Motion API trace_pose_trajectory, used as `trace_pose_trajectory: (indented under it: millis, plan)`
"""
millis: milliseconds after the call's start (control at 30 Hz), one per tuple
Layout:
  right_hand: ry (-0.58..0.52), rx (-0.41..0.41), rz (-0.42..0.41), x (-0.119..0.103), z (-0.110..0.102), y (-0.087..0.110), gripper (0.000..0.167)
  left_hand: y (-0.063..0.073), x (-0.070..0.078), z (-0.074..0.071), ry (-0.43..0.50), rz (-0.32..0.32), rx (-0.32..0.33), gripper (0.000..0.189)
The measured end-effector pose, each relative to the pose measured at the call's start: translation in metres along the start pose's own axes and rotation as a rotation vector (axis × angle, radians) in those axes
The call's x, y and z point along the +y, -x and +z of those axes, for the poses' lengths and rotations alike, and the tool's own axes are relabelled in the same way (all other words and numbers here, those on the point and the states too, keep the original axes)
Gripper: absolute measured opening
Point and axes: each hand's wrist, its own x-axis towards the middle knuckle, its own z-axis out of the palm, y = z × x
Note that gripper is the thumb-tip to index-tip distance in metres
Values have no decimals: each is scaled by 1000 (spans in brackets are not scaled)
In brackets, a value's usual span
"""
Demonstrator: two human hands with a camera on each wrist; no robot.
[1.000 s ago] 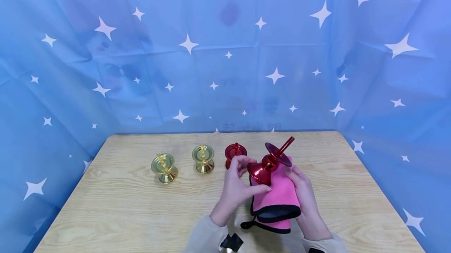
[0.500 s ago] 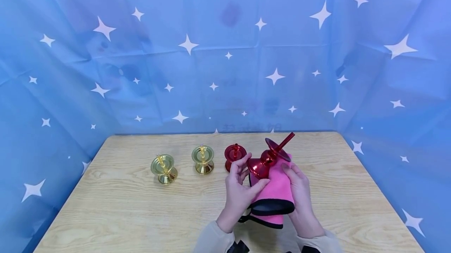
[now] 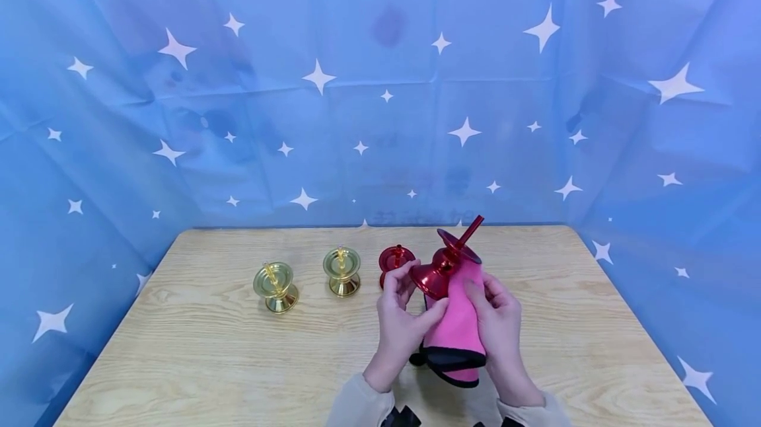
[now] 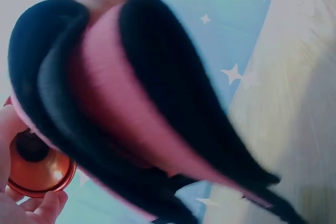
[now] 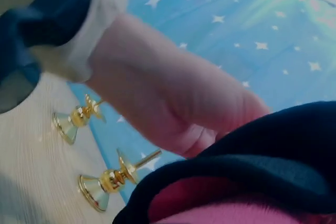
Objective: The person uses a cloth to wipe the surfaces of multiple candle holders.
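Note:
My left hand (image 3: 399, 329) grips a shiny red candle holder (image 3: 429, 279) by its flared base. The holder is tilted, its dish and stem pointing up and to the right. My right hand (image 3: 501, 324) holds a pink cloth (image 3: 456, 318) with black edging against the holder, just below its dish. The cloth hangs in a fold under both hands, its black-rimmed edges (image 4: 163, 77) large in the left wrist view. There the round underside of the red base (image 4: 50, 169) shows between my left fingers. Part of the holder's neck is hidden behind the cloth.
Another red candle holder (image 3: 396, 257) stands upright just behind my left hand. Two gold candle holders (image 3: 341, 270) (image 3: 277, 285) stand further left on the wooden table (image 3: 238, 361). A blue curtain with white stars (image 3: 380, 83) hangs behind and along both sides.
The red candle holder and the pink cloth have shifted slightly left, and the holder a little up, with both hands. My right hand has moved left with the cloth. The standing holders stay put.

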Motion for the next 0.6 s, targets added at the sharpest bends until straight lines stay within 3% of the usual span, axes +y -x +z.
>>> trace_pose_trajectory:
  millis: [67, 167, 300, 433, 600]
  plan:
    - [53, -6, -157, 2, 1, 4, 15, -3, 7, -1, -13, -6, 11, 56]
    - [101, -50, -460, 4, 3, 10, 20, -5, 8, -3, -30, -12, 29, 56]
    - [137, -78, -831, 1, 7, 11, 23, -4, -5, -5, -18, -17, 37, 58]
    - [189, -126, -1026, -3, 11, 4, 16, -2, -18, -6, 18, 11, 29, 61]
    - [236, -232, -1081, -6, 6, -5, 33, -1, -16, -9, 104, -5, 31, 59]
